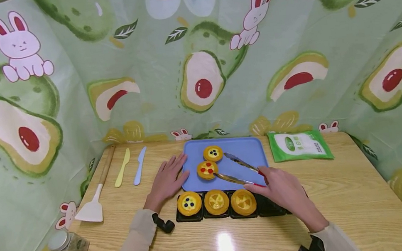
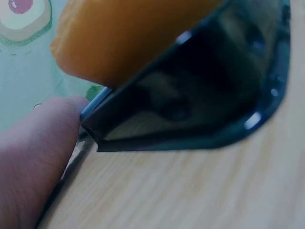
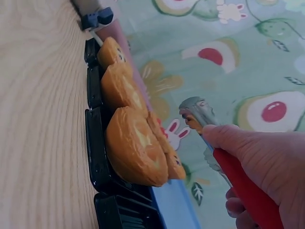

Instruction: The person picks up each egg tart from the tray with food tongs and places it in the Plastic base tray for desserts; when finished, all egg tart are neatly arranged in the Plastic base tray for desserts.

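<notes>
My right hand [image 1: 281,186] grips metal tongs [image 1: 242,162] by their red handles [image 3: 245,191]. Their arms are spread over the blue tray [image 1: 246,147]; the lower tip is right at an egg tart with red dots [image 1: 207,170]. Behind it lies a tart with dark berries [image 1: 213,153]. With fingers outstretched, my left hand [image 1: 167,182] rests at the tray's left edge. In front of the tray, black plastic cups [image 1: 267,208] form a row. The three left ones hold a berry tart [image 1: 189,203] and two tarts with yellow wedges [image 1: 216,202]; my right hand partly covers the right end.
Left on the wooden table lie a white spatula [image 1: 91,210], a yellow-green knife [image 1: 122,168] and a blue knife [image 1: 140,166]. A lidded glass jar [image 1: 73,246] is at the front left. A green-and-white packet [image 1: 299,146] lies right of the tray. A patterned curtain [image 1: 156,64] hangs behind.
</notes>
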Demonstrator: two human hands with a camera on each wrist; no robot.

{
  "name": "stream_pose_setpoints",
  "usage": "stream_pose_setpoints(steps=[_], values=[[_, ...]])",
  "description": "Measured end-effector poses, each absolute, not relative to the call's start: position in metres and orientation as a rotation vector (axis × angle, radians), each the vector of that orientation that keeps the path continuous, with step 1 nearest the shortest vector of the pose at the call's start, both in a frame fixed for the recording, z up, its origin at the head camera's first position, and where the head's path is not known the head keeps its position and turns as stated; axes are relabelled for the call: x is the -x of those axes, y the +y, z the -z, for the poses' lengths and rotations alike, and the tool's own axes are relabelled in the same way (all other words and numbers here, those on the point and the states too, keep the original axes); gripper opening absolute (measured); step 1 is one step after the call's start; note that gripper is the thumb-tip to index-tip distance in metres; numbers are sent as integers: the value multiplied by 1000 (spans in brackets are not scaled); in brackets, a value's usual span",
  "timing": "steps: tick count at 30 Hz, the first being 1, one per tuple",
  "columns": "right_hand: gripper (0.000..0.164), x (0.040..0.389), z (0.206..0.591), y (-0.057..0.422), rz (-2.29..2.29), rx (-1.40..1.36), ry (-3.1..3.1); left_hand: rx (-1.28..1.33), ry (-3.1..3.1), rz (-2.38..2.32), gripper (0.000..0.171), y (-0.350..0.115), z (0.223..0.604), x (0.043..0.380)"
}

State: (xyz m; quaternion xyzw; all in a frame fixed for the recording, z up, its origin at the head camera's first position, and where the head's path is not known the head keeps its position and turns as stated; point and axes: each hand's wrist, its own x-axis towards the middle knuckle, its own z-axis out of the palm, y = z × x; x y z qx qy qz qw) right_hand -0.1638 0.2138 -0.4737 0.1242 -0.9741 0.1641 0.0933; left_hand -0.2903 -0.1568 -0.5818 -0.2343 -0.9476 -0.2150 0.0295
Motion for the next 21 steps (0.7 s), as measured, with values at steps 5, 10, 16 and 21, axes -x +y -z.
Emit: stream_pose_setpoints(steps=[5,10,16,21], values=[[58,178,481,206,-399,-442,-2886,733,-2924,640,68,-157,584,291],[60,187,484,199,-392,-455,-2934,739,-2912,644,67,-156,583,290],[60,194,486,192,-425,-469,-2985,740,-2908,644,66,-155,580,288],[58,200,488,186,-445,-495,-2990,739,-2884,665,66,-157,578,287]])
